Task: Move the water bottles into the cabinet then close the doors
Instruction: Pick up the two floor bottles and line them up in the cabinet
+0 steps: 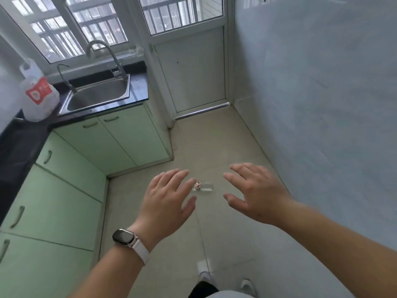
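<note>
Water bottle [203,186] lay on the floor [214,136] between bare hands

At far left a red-labelled jug [38,93] stood on the dark tabletop [15,151], above shut green cabinet doors [64,194]. The left hand [169,196] and right hand [255,190] hovered apart, fingers spread, gripping nothing, the small bottle lying between them.

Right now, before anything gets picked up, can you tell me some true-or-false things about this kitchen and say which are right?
1. A small water bottle lies on its side on the floor. True.
2. One hand is holding that bottle. False: the left hand and right hand are both open and hold nothing.
3. The green cupboards are open. False: the cabinet doors in view are all shut.
4. A big jug with a red label stands on the dark counter. True.
5. A watch is on the right wrist. False: the watch is on the left wrist.
</note>
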A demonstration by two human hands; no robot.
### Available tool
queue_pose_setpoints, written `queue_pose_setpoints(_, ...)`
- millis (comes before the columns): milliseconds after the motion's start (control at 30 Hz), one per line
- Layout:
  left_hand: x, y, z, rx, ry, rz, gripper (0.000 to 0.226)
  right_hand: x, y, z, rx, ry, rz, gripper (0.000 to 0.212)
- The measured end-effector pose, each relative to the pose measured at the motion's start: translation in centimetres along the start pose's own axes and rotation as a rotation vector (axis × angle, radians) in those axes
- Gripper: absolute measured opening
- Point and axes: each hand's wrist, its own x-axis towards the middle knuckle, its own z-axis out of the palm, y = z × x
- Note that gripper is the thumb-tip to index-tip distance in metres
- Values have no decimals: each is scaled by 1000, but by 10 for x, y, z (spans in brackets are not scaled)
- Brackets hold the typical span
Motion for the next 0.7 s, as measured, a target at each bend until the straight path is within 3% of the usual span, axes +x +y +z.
queue_pose_setpoints(367,55,-49,81,-36,-36,-30,37,74,54,29,-32,-95,20,56)
queue_pose_setpoints(700,131,-169,147,-117,8,-132,37,233,70,75,-103,-142,-62,57)
